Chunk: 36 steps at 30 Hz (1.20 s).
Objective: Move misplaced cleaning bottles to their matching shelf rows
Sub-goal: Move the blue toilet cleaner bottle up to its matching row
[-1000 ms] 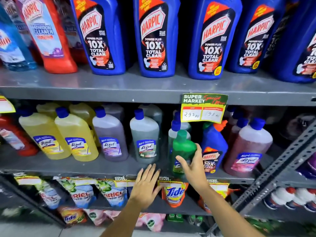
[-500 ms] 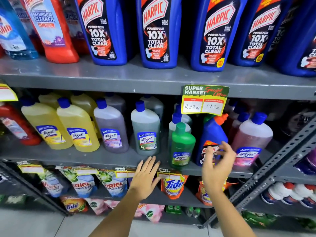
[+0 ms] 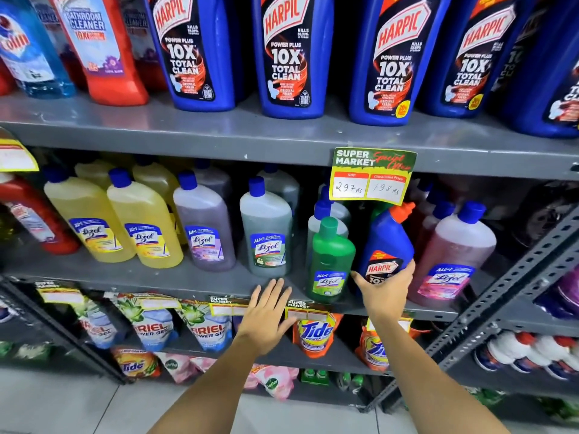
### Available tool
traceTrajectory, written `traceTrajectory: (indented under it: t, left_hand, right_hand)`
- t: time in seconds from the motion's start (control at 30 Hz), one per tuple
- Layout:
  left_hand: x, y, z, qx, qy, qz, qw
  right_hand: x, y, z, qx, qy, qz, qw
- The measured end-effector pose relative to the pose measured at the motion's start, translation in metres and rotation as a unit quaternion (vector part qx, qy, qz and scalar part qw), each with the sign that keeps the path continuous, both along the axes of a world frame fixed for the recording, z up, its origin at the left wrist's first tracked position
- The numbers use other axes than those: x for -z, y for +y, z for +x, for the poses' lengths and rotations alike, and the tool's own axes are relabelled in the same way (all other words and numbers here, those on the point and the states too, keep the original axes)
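Item: small blue Harpic bottle [image 3: 390, 242], misplaced on the middle shelf [image 3: 194, 281] among Lizol. My right hand [image 3: 387, 288] has its fingers wrapped round the base; left hand [image 3: 266, 314] flat, fingers spread. Lift it straight, clear of the green bottle [image 3: 330, 258], up to the Harpic row [image 3: 288, 54].

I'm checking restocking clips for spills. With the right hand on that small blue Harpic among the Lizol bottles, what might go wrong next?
1. The right hand grips the small Harpic bottle low on its body; lifted, it may tip.
2. The green Lizol bottle stands right beside it near the shelf edge and could be knocked off.
3. The price tag hangs just above the orange cap and could snag it.
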<state>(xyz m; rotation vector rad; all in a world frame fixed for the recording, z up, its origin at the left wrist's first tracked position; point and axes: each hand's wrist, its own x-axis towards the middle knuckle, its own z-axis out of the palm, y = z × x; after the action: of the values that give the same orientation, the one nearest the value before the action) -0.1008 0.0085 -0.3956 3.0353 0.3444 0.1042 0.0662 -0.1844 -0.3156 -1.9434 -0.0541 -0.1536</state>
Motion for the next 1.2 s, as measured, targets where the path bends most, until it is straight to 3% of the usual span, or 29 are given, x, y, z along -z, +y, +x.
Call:
traceTrajectory:
  t: [0.13, 0.27, 0.4, 0.53, 0.6, 0.77, 0.9, 1.2]
  left_hand:
    - [-0.006, -0.005, -0.006, 0.015, -0.03, -0.029, 0.999]
    - [-0.038, -0.023, -0.016, 0.048, -0.134, -0.022, 0.99]
    - [-0.126, -0.036, -0.002, 0.136, -0.32, -0.009, 0.938]
    - [-0.241, -0.034, 0.022, 0.153, -0.463, 0.036, 0.872]
    - [-0.283, -0.028, 0.037, 0.139, -0.47, 0.084, 0.868]
    - [-0.318, -0.014, 0.066, 0.071, -0.392, 0.131, 0.908]
    - [-0.314, -0.015, 0.07, 0.058, -0.429, 0.146, 0.89]
    - [-0.312, -0.015, 0.073, 0.038, -0.443, 0.121, 0.888]
  right_hand:
    - [0.0, 0.001, 0.001, 0.025, 0.027, -0.005, 0.999]
    - [-0.007, -0.017, -0.025, 0.029, 0.023, 0.011, 0.999]
    - [-0.04, -0.047, -0.061, 0.006, -0.025, 0.017, 1.0]
    - [-0.113, -0.068, -0.082, -0.036, -0.114, 0.066, 0.991]
    - [-0.155, -0.073, -0.081, -0.052, -0.17, 0.092, 0.98]
    - [-0.257, -0.077, -0.054, -0.061, -0.269, 0.101, 0.956]
    - [-0.313, -0.072, -0.02, -0.039, -0.296, 0.048, 0.953]
    - [-0.34, -0.051, 0.045, -0.019, -0.203, -0.06, 0.977]
